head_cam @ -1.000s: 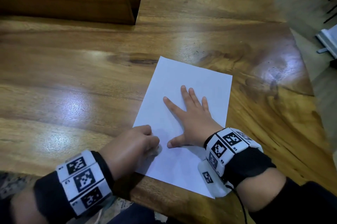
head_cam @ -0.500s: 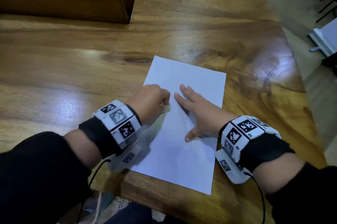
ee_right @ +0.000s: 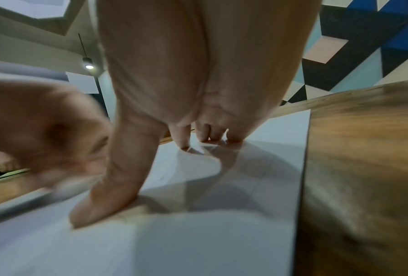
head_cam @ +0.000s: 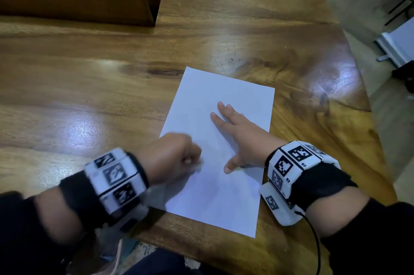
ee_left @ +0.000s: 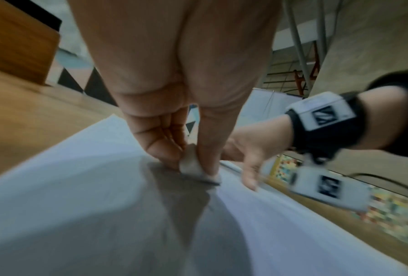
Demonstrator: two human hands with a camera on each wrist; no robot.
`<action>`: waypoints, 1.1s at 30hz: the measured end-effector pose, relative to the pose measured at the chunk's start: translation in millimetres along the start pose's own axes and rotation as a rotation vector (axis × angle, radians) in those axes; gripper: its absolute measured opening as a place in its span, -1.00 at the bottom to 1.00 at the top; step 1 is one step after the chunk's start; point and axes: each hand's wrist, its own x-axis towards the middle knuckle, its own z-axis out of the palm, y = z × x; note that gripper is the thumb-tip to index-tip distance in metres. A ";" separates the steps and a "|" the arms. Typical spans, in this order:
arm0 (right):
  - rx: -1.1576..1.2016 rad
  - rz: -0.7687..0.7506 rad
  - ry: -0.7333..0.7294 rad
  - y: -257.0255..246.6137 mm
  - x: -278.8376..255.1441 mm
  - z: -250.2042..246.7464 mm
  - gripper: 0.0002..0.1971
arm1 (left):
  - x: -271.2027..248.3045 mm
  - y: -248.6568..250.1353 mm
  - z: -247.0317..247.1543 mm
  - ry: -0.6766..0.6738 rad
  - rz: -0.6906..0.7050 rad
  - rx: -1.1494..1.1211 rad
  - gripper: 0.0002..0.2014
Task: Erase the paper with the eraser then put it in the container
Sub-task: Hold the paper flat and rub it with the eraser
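A white sheet of paper (head_cam: 224,140) lies on the wooden table (head_cam: 89,95) in front of me. My left hand (head_cam: 177,156) is curled into a fist at the sheet's left edge and pinches a small white eraser (ee_left: 190,165) between thumb and fingers, its lower face down on the paper (ee_left: 80,186). My right hand (head_cam: 237,133) lies flat on the sheet with straight, spread fingers, pressing it down; the right wrist view shows its fingertips (ee_right: 184,143) and thumb on the paper (ee_right: 257,186). The left hand (ee_right: 40,130) is blurred there.
A long wooden container (head_cam: 78,1) with a dark open interior stands at the far left of the table. The table's right edge (head_cam: 367,118) curves away toward the floor, where a white object (head_cam: 398,44) and black metal legs stand.
My left hand with the eraser has slid back down along the paper's left side, from beside the right fingertips toward me. The right hand stays flat on the sheet.
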 end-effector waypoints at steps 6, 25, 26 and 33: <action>0.006 0.003 -0.002 -0.2 -0.3 -1.1 0.23 | -9.3 0.7 -3.6 -0.076 -0.060 -0.010 -0.90; -0.005 -0.006 0.000 1.3 0.7 1.5 0.24 | -17.9 -1.0 7.4 -0.058 -0.005 -0.058 -0.90; -0.002 -0.008 0.001 1.6 1.2 1.4 0.24 | -24.7 0.2 9.5 -0.137 0.005 -0.078 -0.92; -0.007 -0.014 0.015 2.5 3.5 3.0 0.26 | 33.9 6.8 -14.3 0.076 -0.034 0.031 -0.90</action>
